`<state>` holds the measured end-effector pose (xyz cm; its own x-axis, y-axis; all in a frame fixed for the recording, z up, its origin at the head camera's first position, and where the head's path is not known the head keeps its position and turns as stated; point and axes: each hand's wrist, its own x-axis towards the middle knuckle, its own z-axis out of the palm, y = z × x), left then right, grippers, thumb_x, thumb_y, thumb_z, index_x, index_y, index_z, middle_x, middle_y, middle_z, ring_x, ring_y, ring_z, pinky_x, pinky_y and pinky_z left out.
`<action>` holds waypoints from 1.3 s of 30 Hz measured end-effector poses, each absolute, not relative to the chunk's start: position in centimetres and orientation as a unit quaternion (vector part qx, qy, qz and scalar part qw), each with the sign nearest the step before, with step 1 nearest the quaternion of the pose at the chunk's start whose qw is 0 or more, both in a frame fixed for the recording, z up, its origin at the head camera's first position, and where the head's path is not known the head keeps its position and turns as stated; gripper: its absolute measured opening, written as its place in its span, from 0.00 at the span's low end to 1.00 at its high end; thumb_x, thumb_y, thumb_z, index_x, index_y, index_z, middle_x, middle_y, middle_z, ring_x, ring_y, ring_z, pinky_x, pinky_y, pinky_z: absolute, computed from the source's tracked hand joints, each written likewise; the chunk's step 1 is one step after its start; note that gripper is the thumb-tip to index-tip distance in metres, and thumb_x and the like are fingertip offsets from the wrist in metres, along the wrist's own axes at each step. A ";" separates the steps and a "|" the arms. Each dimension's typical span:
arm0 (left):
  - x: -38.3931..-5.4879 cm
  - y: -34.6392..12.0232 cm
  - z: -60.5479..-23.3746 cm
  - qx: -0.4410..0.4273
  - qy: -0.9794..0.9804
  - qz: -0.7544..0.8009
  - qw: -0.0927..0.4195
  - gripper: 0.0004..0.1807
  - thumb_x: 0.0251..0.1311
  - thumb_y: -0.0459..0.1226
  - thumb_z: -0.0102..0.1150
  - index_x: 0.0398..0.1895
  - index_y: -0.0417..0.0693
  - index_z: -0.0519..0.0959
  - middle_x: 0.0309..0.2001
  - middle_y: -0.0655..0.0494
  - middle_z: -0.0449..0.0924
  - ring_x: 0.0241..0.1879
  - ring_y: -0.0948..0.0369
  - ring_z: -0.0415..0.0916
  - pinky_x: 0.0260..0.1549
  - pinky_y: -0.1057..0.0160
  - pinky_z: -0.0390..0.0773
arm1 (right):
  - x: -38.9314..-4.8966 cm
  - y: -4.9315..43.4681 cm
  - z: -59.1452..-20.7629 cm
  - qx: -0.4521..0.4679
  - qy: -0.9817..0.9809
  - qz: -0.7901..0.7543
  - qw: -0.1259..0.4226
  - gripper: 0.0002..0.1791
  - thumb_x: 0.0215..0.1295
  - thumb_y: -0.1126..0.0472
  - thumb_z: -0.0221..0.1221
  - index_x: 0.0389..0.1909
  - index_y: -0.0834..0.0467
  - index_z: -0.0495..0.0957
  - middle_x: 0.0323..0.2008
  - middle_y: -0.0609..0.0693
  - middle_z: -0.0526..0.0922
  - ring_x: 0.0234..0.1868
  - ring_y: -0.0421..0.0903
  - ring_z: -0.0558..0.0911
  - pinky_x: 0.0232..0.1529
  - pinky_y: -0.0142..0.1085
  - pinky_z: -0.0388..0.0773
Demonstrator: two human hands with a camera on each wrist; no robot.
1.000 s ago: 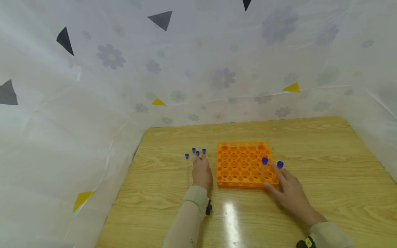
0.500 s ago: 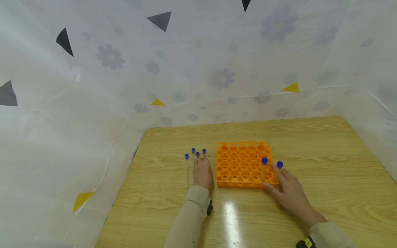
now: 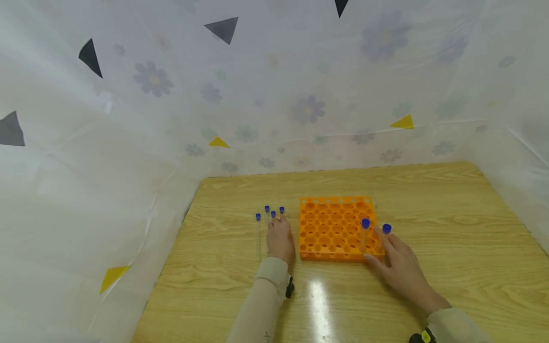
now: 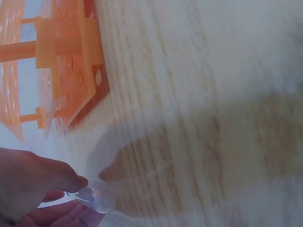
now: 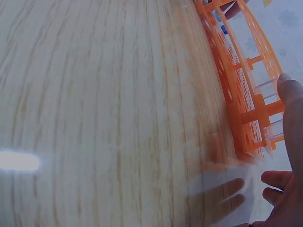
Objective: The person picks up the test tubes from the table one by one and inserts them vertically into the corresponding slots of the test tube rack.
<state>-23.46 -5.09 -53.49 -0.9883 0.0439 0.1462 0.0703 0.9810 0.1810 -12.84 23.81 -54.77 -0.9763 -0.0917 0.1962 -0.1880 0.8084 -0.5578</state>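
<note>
My left hand (image 3: 280, 240) reaches among several clear test tubes with blue caps, left of the rack. Its thumb and fingers pinch a test tube (image 4: 102, 199), whose rounded clear end shows in the left wrist view; which cap belongs to it is hard to tell. One test tube (image 3: 259, 238) lies flat to the left of that hand. An orange test tube rack (image 3: 330, 228) stands at mid table. Two capped tubes stand in its right end, one a capped test tube (image 3: 365, 224). My right hand (image 3: 405, 267) holds the rack's front right corner between thumb and index finger.
The wooden table (image 3: 214, 295) runs back to a white flowered curtain (image 3: 274, 95), which also hangs on both sides. Light glares off the tabletop in front of the rack. Each wrist wears a dark strap.
Hardly anything moves. The cap nearest my left fingers has shifted very slightly toward me since the earliest frame. My right hand and the rack keep their place.
</note>
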 end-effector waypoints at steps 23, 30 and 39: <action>-22.8 -6.1 -50.8 -0.059 -0.962 -0.253 0.085 0.26 0.63 0.25 0.56 0.65 0.32 0.67 0.51 0.33 0.77 0.51 0.42 0.78 0.48 0.51 0.83 | -12.7 23.7 -55.0 0.075 -0.947 0.297 0.095 0.45 0.68 0.44 0.60 0.79 0.52 0.50 0.60 0.67 0.70 0.59 0.67 0.70 0.57 0.66 0.63; -23.1 -6.1 -50.0 -0.039 -0.952 -0.294 0.079 0.25 0.63 0.25 0.57 0.64 0.35 0.70 0.54 0.36 0.76 0.52 0.45 0.78 0.49 0.53 0.83 | -12.8 23.9 -54.9 0.070 -0.949 0.298 0.079 0.45 0.68 0.43 0.59 0.79 0.52 0.49 0.65 0.71 0.66 0.62 0.71 0.67 0.59 0.69 0.60; -22.9 -5.9 -49.0 -0.049 -0.936 -0.336 0.088 0.25 0.61 0.25 0.57 0.63 0.39 0.72 0.52 0.44 0.78 0.46 0.51 0.78 0.40 0.59 0.83 | -12.9 23.8 -55.3 0.088 -0.950 0.274 0.118 0.44 0.67 0.45 0.62 0.77 0.54 0.54 0.50 0.58 0.74 0.43 0.53 0.73 0.52 0.59 0.68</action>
<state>-22.89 -5.86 -48.99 -0.9797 0.0327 0.1980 0.1512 0.7688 0.6213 -12.90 23.84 -55.27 -0.9565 -0.1026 0.2732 -0.2321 0.8348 -0.4992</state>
